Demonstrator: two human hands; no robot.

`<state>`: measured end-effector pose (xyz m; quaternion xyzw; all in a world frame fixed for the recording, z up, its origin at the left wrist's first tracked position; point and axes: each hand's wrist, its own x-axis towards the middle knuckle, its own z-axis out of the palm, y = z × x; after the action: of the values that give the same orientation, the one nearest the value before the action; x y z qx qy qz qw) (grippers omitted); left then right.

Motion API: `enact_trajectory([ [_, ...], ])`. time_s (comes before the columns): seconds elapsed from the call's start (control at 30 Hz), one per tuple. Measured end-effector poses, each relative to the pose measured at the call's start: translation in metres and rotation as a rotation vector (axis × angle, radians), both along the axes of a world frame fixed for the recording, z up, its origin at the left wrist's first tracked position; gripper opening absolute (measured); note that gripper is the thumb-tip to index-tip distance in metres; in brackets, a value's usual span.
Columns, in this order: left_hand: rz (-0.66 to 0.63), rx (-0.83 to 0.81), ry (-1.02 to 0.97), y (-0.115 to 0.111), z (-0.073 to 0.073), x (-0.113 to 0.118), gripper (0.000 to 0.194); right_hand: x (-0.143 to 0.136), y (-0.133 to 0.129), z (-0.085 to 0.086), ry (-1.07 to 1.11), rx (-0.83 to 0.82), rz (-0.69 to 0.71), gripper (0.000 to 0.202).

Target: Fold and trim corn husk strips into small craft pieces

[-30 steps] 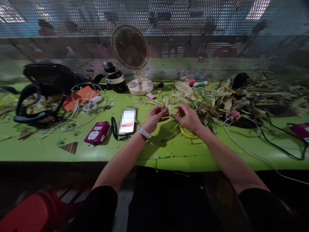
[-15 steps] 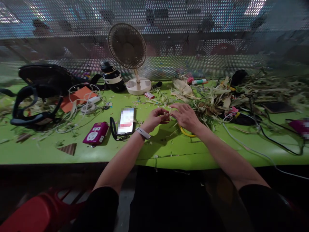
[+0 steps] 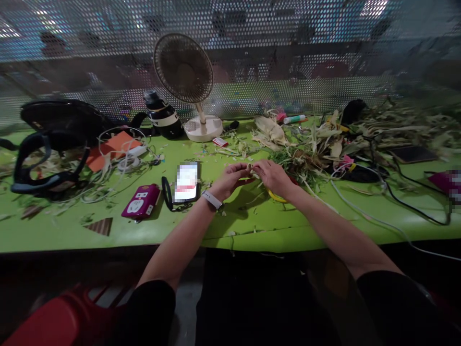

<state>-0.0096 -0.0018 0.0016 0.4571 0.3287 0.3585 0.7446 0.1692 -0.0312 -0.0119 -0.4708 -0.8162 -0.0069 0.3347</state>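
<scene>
Over the front middle of the green table, my two hands meet at the fingertips. My left hand, with a pale watch band at the wrist, is pinched on a small pale strip of dried husk. From the other side, the fingers of my right hand are closed on the same strip, most of which is hidden by the fingers. A curved yellow handle lies under my right hand, partly covered. Beside that hand is a heap of dried husks and green strands.
Left of my hands lie a lit phone and a purple power socket box. Behind stand a fan and a dark bottle. White and black cables cross the right side. A red chair is at lower left.
My right hand's fingers have drawn in closer around the pale strip, and my left fingers have shifted slightly. The whole view has moved a little.
</scene>
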Motion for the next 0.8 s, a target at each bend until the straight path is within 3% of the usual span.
enact_trajectory([
  [0.13,-0.013,0.014,-0.019,-0.003,-0.002,0.004,0.041,-0.002,-0.002,-0.001,0.088,-0.071,-0.054,0.045],
  [0.4,0.058,0.323,0.011,-0.003,-0.002,0.007,0.046,-0.008,-0.007,0.006,0.356,-0.166,-0.132,0.045],
  [0.67,0.029,0.332,0.002,-0.005,0.001,0.004,0.037,-0.014,-0.009,0.004,0.491,-0.137,-0.129,0.045],
  [0.8,0.062,0.325,0.028,-0.003,-0.001,0.004,0.030,-0.012,-0.007,0.007,0.617,-0.218,-0.088,0.043],
])
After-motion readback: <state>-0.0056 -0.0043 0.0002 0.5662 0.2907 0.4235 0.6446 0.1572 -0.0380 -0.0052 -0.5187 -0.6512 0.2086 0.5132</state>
